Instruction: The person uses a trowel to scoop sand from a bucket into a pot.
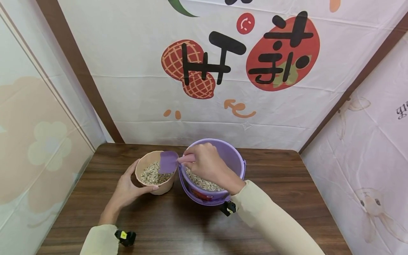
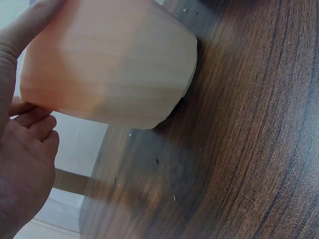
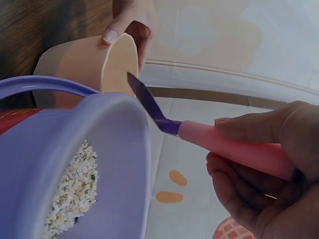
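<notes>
My left hand [image 1: 125,191] grips the beige pot [image 1: 164,188] from its left side, thumb toward the front of the rim and fingers around the back. Pale mixed grains [image 1: 152,176] lie inside it. A small shovel with a purple blade [image 1: 168,163] and pink handle [image 3: 234,149] is held by my right hand [image 1: 208,163]. Its blade hangs over the right part of the pot's opening, seen edge-on in the right wrist view, with no grains visible on it. Under my right forearm stands the purple bucket [image 1: 234,161], with more grains [image 3: 75,189] in it.
The bucket's purple carrying handle [image 3: 50,84] hangs down its outside. A few stray grains [image 2: 174,198] are scattered on the dark wooden table [image 1: 271,205]. Printed cloth [image 1: 143,92] rises behind the table and along both sides.
</notes>
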